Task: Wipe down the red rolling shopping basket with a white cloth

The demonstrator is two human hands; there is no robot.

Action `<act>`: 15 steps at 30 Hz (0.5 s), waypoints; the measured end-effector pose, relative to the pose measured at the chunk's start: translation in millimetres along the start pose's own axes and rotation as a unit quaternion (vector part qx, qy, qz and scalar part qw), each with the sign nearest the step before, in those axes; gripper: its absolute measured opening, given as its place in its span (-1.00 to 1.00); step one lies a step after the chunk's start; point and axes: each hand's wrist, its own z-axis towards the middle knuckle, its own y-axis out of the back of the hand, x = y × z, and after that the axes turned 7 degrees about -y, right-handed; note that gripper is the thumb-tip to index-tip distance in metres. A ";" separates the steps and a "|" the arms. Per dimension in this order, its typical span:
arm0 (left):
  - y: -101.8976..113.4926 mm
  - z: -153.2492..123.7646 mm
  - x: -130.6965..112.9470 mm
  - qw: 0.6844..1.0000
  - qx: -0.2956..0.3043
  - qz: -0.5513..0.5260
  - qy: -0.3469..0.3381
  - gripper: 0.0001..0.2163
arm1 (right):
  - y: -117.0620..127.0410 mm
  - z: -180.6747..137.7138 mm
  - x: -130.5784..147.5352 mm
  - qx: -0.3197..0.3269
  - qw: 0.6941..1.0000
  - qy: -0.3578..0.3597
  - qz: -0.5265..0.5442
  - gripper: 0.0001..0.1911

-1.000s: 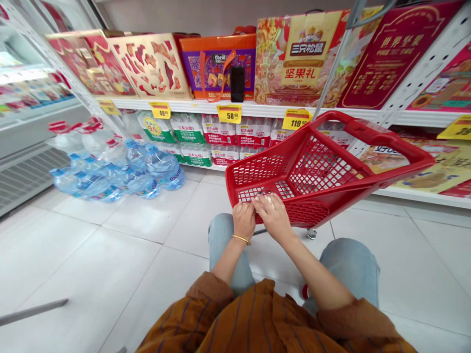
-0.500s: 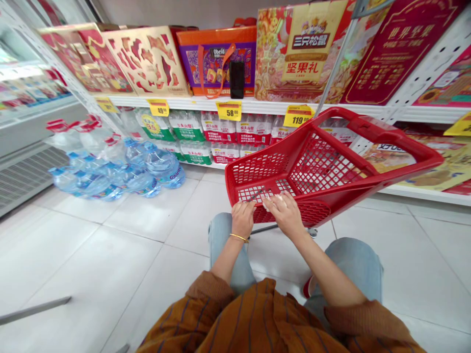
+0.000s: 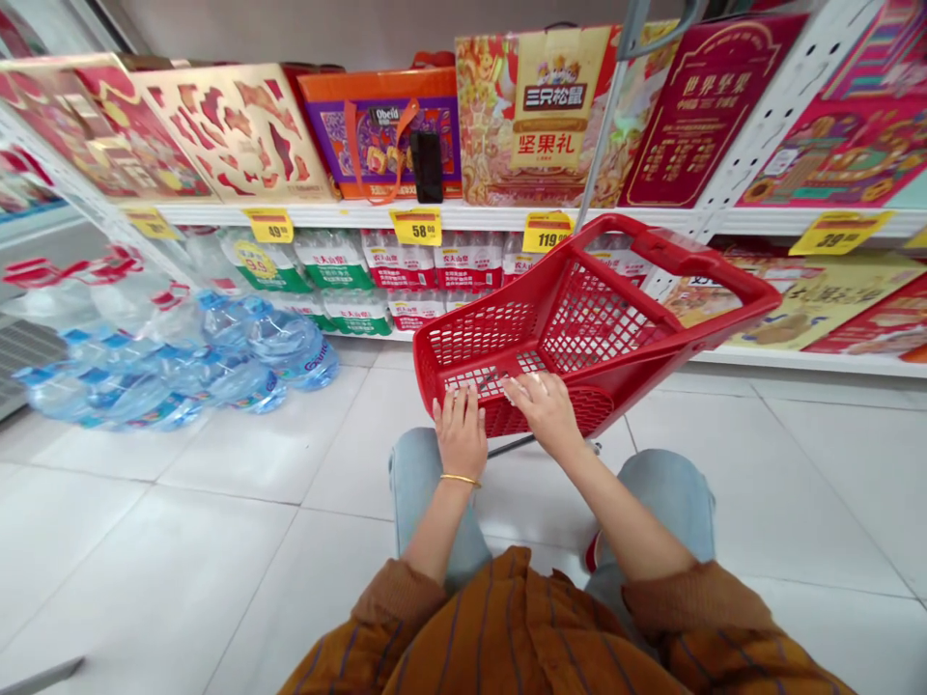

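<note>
A red plastic shopping cart (image 3: 644,372) with mesh walls stands tilted in front of me, its handle toward the right. My left hand (image 3: 462,439), with a gold bracelet at the wrist, lies on the near left end of the basket rim, fingers stretched out. Beside it, my right hand (image 3: 548,415) is bent over the same rim, closed on a small white crumpled piece that looks like tissue (image 3: 513,394). Part of that piece is hidden by the fingers. Through the basket I see the mesh bottom.
A white shelf (image 3: 348,214) bears gift boxes (image 3: 554,116) and a black phone (image 3: 427,166). Wrapped water packs (image 3: 391,261) stand below it. Large water bottles (image 3: 290,343) are on the floor at left. A metal pole (image 3: 601,135) rises behind the cart.
My left hand has loosened from a curled grip on the rim to stretched fingers. The right hand stays on the rim. The view has shifted to the right.
</note>
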 end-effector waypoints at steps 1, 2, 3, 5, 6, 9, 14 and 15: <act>-2.8 -0.7 -5.4 1.000 0.011 -0.003 -0.010 -0.60 | 0.0 -0.1 3.0 0.001 1.000 -0.003 0.000 -0.64; -6.0 -1.2 -10.7 1.000 0.022 -0.008 -0.021 -0.59 | -0.3 -0.5 6.1 0.001 1.000 -0.006 0.003 -0.63; -9.5 -1.5 -15.6 0.999 0.029 -0.013 -0.028 -0.58 | -1.0 -1.2 8.9 -0.002 1.000 -0.009 0.008 -0.63; -16.4 -2.1 -22.2 0.999 0.027 -0.007 -0.018 -0.57 | -3.9 -2.9 13.4 -0.013 1.000 -0.008 0.015 -0.63; -19.3 -2.5 -23.3 1.000 0.019 0.006 -0.009 -0.57 | -5.9 -3.8 14.6 -0.025 1.000 -0.006 0.015 -0.63; -24.5 -5.4 -15.9 0.998 -0.007 0.060 -0.029 -0.59 | -12.2 -5.9 13.1 -0.085 0.996 0.013 0.003 -0.67; -24.8 -11.4 9.2 0.987 -0.007 0.097 -0.128 -0.64 | -15.6 -8.0 -2.0 -0.119 0.991 0.058 -0.011 -0.68; -24.8 -12.0 12.1 0.987 -0.004 0.097 -0.132 -0.63 | -15.0 -8.5 -5.9 -0.116 0.992 0.058 -0.014 -0.68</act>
